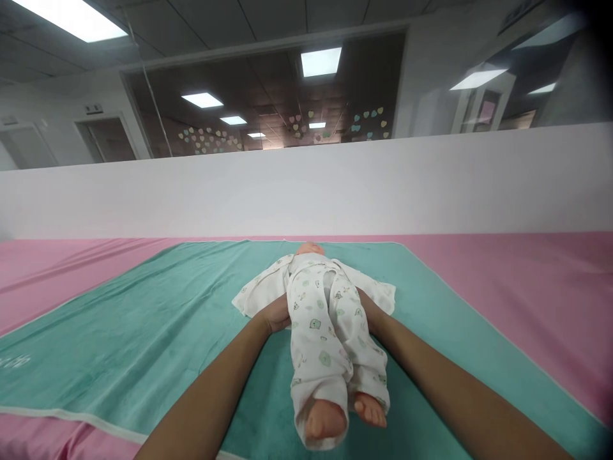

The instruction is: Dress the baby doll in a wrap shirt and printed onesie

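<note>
A baby doll [311, 248] lies on its back with its feet toward me. It wears white printed trousers [313, 326] and a white printed top [265, 291] spread out at both sides. My left hand [278, 313] is against the doll's hip on the left, its fingers hidden behind the trousers and under the body. At the other hip is my right hand [368, 306], mostly covered by the trouser leg, so its fingers do not show. Two bare doll feet [326, 420] stick out of the trouser cuffs.
Under the doll is a teal towel [158, 319] with pale edging, laid over a pink cover [541, 287]. A low white wall [306, 191] stands behind. Beyond it are windows with heart-shaped stickers [211, 140] and ceiling lights.
</note>
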`<state>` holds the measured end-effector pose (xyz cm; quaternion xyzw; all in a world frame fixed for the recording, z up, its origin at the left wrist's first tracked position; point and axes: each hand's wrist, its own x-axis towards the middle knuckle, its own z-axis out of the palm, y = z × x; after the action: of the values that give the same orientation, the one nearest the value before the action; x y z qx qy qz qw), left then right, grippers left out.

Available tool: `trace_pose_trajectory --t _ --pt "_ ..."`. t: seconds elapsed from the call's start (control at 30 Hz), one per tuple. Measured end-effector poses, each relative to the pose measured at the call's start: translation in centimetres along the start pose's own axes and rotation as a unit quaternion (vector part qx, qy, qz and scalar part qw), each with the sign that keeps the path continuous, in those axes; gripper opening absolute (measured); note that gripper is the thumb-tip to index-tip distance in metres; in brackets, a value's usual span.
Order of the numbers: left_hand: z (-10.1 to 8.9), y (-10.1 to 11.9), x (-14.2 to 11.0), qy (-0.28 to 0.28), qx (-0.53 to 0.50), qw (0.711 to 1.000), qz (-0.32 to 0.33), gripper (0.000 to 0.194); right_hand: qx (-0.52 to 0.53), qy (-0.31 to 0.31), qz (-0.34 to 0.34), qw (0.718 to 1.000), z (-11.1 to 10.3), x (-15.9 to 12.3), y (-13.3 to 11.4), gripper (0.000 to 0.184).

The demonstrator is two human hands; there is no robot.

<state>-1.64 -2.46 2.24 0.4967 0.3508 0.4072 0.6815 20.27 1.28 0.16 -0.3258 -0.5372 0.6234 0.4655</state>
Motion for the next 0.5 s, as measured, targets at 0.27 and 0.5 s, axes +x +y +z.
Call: trace_pose_trajectory --t 0.27,0.5 --pt "-1.9 0.1 0.0 -0.012 0.011 0.999 0.039 0.051 0.092 0.002 0.021 0.996 0.3 0.7 0.6 0.036" --pt "-2.1 0.6 0.0 0.027 0.056 0.997 0.039 0.035 0.08 0.005 0.023 0.997 0.0 1.3 1.1 0.034"
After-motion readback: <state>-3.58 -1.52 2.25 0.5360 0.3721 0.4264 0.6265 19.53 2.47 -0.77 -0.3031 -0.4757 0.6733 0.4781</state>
